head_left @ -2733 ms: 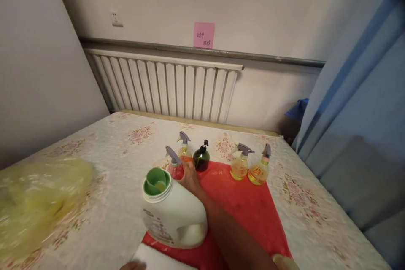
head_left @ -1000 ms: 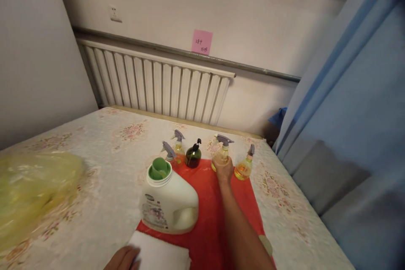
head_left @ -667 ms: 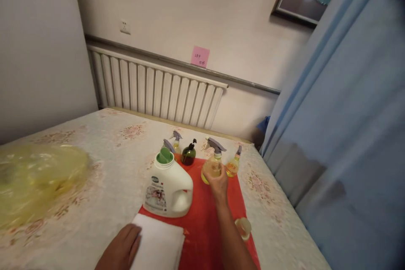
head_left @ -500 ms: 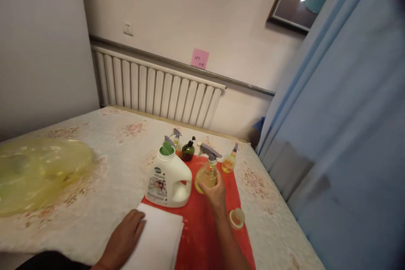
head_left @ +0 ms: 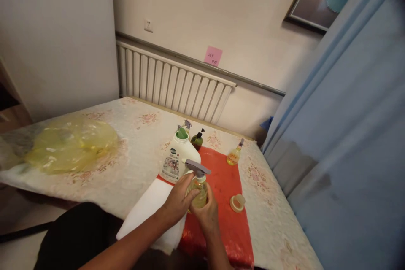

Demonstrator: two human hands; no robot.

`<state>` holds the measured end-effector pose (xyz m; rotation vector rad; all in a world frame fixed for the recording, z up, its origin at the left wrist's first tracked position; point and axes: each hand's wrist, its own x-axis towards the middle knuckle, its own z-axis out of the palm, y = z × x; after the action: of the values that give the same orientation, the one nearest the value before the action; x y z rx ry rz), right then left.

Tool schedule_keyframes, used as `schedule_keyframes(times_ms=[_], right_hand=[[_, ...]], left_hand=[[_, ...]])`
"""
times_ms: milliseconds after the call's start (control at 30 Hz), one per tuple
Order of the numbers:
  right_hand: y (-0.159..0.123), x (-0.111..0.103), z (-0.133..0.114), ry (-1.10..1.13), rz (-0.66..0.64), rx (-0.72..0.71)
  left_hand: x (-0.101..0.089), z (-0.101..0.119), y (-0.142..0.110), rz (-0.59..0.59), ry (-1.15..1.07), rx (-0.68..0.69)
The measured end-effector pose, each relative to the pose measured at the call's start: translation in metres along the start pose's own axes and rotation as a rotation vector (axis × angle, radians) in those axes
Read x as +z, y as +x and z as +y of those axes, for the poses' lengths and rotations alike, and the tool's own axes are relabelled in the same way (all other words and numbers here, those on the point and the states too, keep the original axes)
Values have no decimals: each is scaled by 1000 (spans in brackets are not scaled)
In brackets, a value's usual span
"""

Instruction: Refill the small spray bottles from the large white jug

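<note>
Between both hands is a clear spray bottle (head_left: pixel 200 194) with a grey trigger head and pale yellow liquid, held upright. My left hand (head_left: pixel 179 199) closes around its left side, and my right hand (head_left: pixel 207 213) wraps the lower right side. Just behind stands a white detergent jug (head_left: pixel 182 156) with a green spout in its open neck. Under the forearms lies a folded white cloth (head_left: pixel 148 206), partly on a red plastic sheet (head_left: pixel 223 177). To the right on the sheet rests a pale cap (head_left: pixel 237 203).
Behind the jug are a dark green pump bottle (head_left: pixel 196 140) and grey-headed spray bottles (head_left: pixel 188 125). A yellow spray bottle (head_left: pixel 233 157) stands at the sheet's far right. A yellow plastic bag (head_left: pixel 74 143) lies left on the flowered tablecloth (head_left: pixel 148 119). A blue curtain (head_left: pixel 341 143) hangs right.
My right hand has brought the spray bottle nearer, in front of the jug. My left hand has left the white cloth and taken hold of the bottle. The view has shifted left.
</note>
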<state>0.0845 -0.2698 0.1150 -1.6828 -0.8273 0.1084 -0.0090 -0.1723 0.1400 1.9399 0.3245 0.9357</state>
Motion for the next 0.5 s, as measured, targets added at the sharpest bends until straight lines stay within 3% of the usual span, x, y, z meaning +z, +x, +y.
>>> schedule_keyframes(times_ms=[267,500], right_hand=[[-18,4,6,-26,-105,14],[-22,2,2,-29,-131,56]], left_hand=[[-6,16,4,-49,-342,-277],[-22,31,19,-33,-445,-229]])
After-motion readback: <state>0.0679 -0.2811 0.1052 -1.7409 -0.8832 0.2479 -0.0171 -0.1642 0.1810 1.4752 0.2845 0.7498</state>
